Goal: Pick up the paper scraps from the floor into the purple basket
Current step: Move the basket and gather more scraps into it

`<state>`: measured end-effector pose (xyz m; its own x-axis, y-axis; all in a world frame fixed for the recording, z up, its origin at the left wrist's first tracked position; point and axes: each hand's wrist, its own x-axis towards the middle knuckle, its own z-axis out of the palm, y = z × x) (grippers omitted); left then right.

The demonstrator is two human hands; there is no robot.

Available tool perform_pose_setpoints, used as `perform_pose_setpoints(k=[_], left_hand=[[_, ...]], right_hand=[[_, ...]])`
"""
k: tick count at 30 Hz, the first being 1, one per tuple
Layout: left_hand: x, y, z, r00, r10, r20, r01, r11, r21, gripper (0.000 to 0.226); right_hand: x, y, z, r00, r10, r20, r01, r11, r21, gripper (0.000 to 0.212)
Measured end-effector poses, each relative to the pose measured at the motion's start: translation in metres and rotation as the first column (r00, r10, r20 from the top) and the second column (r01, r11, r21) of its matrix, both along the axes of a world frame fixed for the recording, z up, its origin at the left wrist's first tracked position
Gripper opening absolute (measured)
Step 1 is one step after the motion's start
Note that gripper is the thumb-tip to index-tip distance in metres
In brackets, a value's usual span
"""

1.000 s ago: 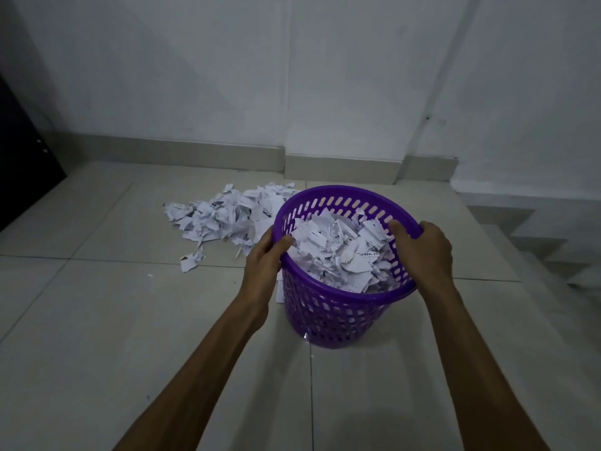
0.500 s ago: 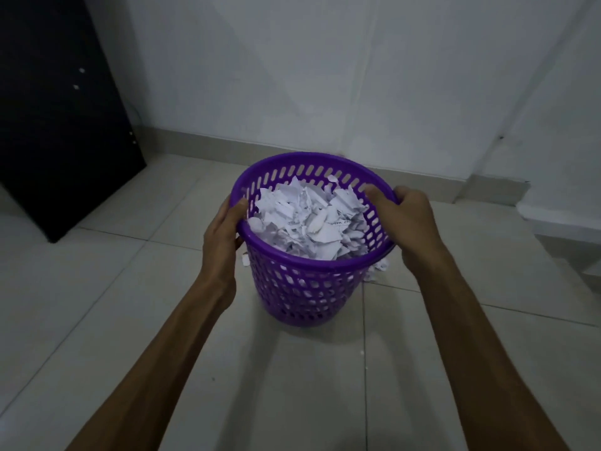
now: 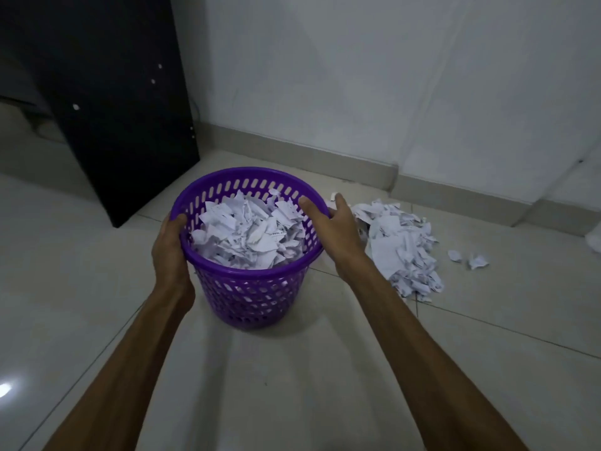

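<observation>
Both hands are on the purple basket [image 3: 257, 281], which sits in the middle of the frame on the pale tiled floor [image 3: 487, 369]. The left hand [image 3: 170, 252] wraps the near-left of the rim with its thumb hooked over the edge. The right hand [image 3: 335, 229] holds the far-right of the rim, thumb inside and fingers spread down the outside wall. Whether the basket is resting on the tiles or just lifted off them, I cannot tell from here.

The basket is already well filled: a heap of white paper scraps [image 3: 250, 232] rises close to the rim. That much of the job looks done.

What is left lies on the floor at the right of the frame, just beside the right hand: a long pile of scraps [image 3: 400, 245] running toward the lower right, with two loose scraps [image 3: 468, 259] a little farther right (and a white something cut off at the right edge, too little of it showing to name). A dark panel [image 3: 107, 102] leans at the upper left, near the wall.

My guess is a good half is gathered, and this pile is the remaining share. With the basket so full, the later handfuls may spill over.
</observation>
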<state>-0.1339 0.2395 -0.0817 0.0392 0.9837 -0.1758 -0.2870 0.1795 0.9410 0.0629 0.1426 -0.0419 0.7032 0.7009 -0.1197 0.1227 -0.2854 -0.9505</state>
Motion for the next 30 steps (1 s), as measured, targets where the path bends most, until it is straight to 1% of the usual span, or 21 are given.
perform_pose_setpoints(k=[2,4,7,9,11,14,17,18,20,22,25,28,30], left_hand=[[-0.012,0.008,-0.005,0.999,0.034,-0.003,-0.034,0.999,-0.008,0.033],[-0.023,0.016,-0.01,0.998,0.057,0.003,-0.057,0.998,-0.024,0.037],[-0.029,0.022,-0.016,0.997,0.078,-0.012,-0.079,0.997,-0.015,0.035],[-0.027,0.024,-0.018,0.996,0.082,-0.024,-0.082,0.997,0.01,0.035],[-0.027,0.027,-0.018,0.996,0.075,-0.048,-0.074,0.997,0.035,0.037],[-0.032,0.028,-0.008,0.986,0.09,-0.141,-0.075,0.992,0.106,0.048],[-0.041,0.029,0.009,0.951,0.178,-0.252,-0.116,0.963,0.245,0.057],[-0.041,0.029,0.015,0.947,0.175,-0.271,-0.093,0.952,0.292,0.058],[-0.036,0.028,0.028,0.948,0.133,-0.29,-0.028,0.941,0.338,0.06],[-0.021,0.023,0.039,0.948,0.081,-0.309,0.037,0.933,0.358,0.059],[0.011,0.012,0.049,0.923,0.024,-0.385,0.143,0.906,0.399,0.058],[0.046,-0.005,0.052,0.903,-0.071,-0.424,0.264,0.87,0.417,0.056],[0.071,-0.019,0.054,0.883,-0.099,-0.459,0.319,0.844,0.431,0.056]], right_hand=[[-0.009,0.012,-0.003,0.999,0.036,-0.028,-0.036,0.999,0.014,0.102],[-0.016,0.023,-0.005,0.997,0.06,-0.044,-0.058,0.998,0.026,0.097],[-0.024,0.036,-0.011,0.998,0.049,-0.047,-0.047,0.998,0.043,0.09],[-0.027,0.038,-0.014,0.999,0.032,-0.01,-0.032,0.998,0.049,0.083],[-0.027,0.035,-0.016,1.0,0.022,-0.007,-0.022,0.997,0.072,0.073],[-0.018,0.029,-0.012,0.999,0.028,-0.021,-0.026,0.995,0.096,0.066],[-0.005,0.026,-0.012,0.998,0.032,0.056,-0.037,0.995,0.091,0.062],[-0.002,0.024,-0.012,0.997,0.027,0.073,-0.034,0.995,0.097,0.062],[0.003,0.02,-0.011,0.996,0.022,0.084,-0.03,0.994,0.106,0.062],[0.008,0.016,-0.009,0.997,0.022,0.072,-0.03,0.993,0.115,0.062],[0.014,0.007,-0.005,0.997,0.036,0.065,-0.043,0.993,0.107,0.06],[0.029,-0.008,-0.003,0.997,0.035,0.075,-0.042,0.994,0.096,0.057],[0.046,-0.022,-0.002,0.997,0.025,0.076,-0.033,0.995,0.095,0.057]])
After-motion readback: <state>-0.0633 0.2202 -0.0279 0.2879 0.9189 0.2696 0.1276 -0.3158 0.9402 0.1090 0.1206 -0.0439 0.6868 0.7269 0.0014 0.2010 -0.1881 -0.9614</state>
